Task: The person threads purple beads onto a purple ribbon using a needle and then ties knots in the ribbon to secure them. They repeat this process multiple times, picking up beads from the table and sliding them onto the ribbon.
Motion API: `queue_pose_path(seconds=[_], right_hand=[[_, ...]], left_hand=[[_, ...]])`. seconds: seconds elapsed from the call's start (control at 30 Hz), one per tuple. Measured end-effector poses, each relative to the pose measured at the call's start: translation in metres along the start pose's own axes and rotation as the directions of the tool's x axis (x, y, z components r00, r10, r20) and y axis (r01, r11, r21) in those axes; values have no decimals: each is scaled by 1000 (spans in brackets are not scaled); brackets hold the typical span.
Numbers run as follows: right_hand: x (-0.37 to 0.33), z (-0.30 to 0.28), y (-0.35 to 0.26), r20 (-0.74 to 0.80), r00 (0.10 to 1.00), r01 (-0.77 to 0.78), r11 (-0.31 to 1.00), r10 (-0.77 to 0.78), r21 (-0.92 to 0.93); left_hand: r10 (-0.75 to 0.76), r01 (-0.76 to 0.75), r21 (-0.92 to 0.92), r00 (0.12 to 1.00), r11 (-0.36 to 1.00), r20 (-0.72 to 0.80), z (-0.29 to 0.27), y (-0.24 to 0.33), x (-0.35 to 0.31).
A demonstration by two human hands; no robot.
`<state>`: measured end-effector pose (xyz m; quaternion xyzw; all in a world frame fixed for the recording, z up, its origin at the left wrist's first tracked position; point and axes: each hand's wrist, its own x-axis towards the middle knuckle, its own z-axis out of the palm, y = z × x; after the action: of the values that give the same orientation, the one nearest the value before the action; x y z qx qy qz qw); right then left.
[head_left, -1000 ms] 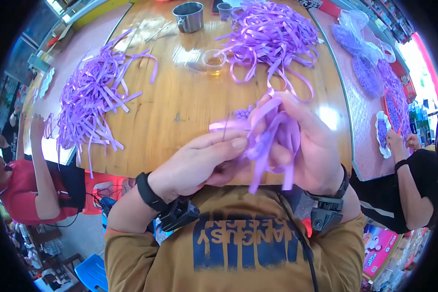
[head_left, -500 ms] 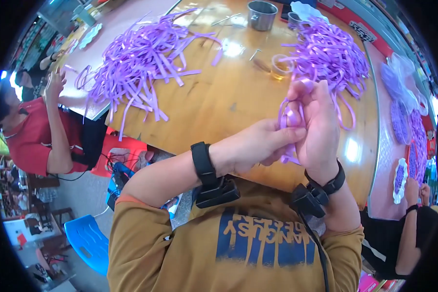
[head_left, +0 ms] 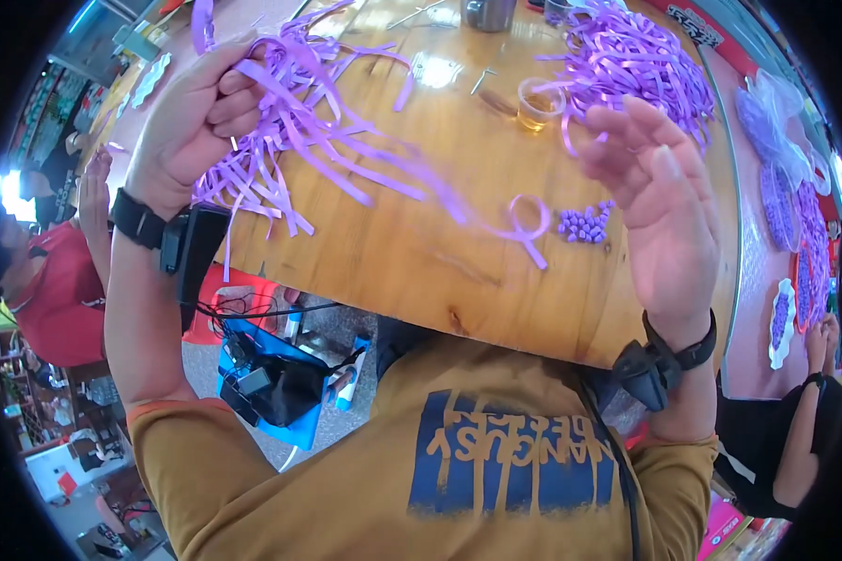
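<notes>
- Some purple ribbon is gripped in my left hand, fingers curled tight.
- It trails across the wooden table.
- My right hand: loosely open, empty, beside the purple beads.

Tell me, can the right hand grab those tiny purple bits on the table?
Probably yes: the right hand looks open, close beside the tiny purple bits, and nothing seems to be in between.
</notes>
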<state>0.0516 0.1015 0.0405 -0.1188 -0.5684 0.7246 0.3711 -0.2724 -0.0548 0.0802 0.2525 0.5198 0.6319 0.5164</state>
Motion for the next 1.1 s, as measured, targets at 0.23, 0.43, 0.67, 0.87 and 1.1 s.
queue_pose_path(seconds=[0.23,0.43,0.67,0.87,1.1], right_hand=[[-33,-12,12,-96,947,-317,941,307,-114],[-76,-46,-8,-241,925,-363,869,293,-336],[-124,-80,-19,-410,862,-453,814,297,-363],[-145,-105,-22,-483,837,-455,820,259,-348],[-117,-132,-23,-387,881,-432,798,273,-421]], left_hand=[[90,-91,117,996,989,9,2,-18,11],[-154,-360,841,880,403,450,94,-133,18],[-47,-307,944,952,-120,304,0,-102,67],[371,201,914,927,-352,-61,-168,-11,88],[113,386,903,905,191,-411,-23,16,48]])
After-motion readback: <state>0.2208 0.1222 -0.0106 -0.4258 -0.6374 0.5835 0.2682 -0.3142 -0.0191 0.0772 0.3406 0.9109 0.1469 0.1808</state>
